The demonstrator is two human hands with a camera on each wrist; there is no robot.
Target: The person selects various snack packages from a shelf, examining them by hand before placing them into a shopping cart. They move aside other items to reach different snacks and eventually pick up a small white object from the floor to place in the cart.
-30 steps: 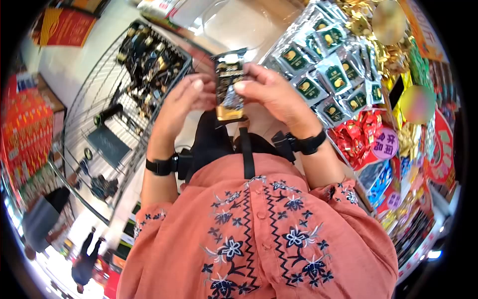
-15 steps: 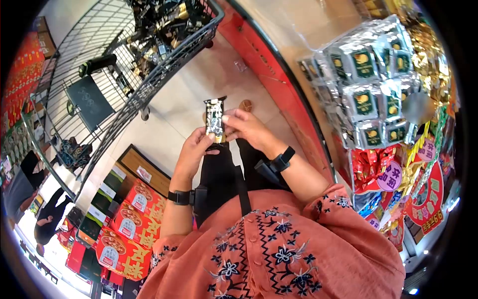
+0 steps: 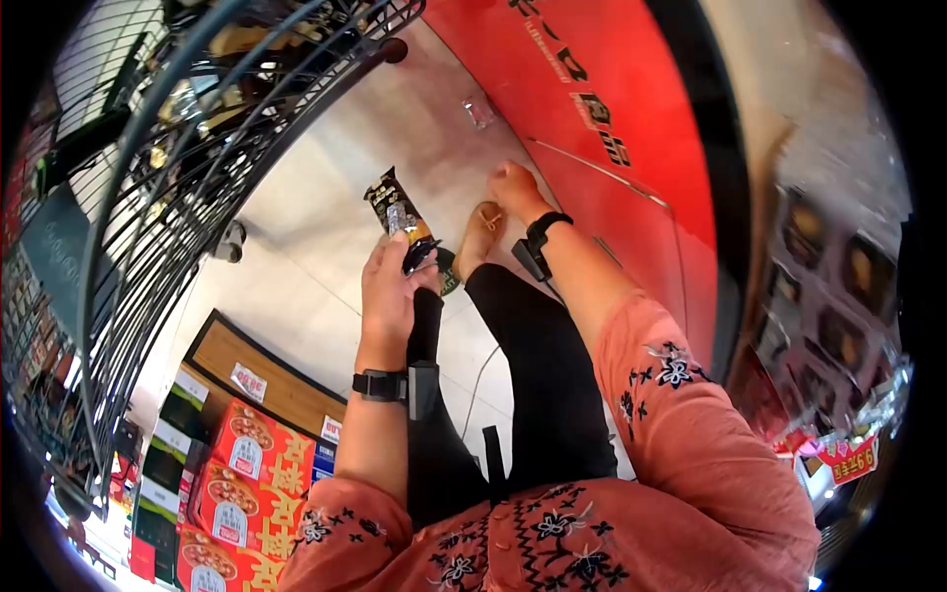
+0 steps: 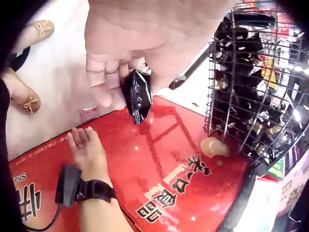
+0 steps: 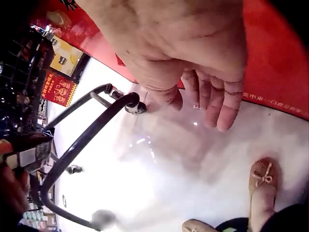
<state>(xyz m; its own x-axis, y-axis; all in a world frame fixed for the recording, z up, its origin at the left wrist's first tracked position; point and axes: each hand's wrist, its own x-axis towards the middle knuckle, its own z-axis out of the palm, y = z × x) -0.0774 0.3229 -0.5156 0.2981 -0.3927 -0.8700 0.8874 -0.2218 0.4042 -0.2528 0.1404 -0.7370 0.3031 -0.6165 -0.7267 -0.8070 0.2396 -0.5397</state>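
Note:
My left hand [image 3: 387, 296] pinches a black-and-gold snack packet [image 3: 398, 210] by its lower end, thumb across its front. In the left wrist view, the packet's crimped black end [image 4: 139, 99] sticks out past the fingers. Apart from the packet, my right hand [image 3: 517, 190] is out over the floor beside the red display panel. Its fingers [image 5: 226, 108] hang loosely curled with nothing visible in them.
A wire shopping cart [image 3: 286, 99] with dark packets inside stands at the left. The red panel [image 3: 631, 187] rises at the right, below packaged goods [image 3: 829, 296]. Red boxes [image 3: 242, 444] are stacked at lower left. A small wrapper [image 3: 478, 111] lies on the floor.
Both hands were on the packet; the right hand has let go and moved away to the right. The left hand keeps the packet, now tilted. The view has shifted toward the floor and red panel.

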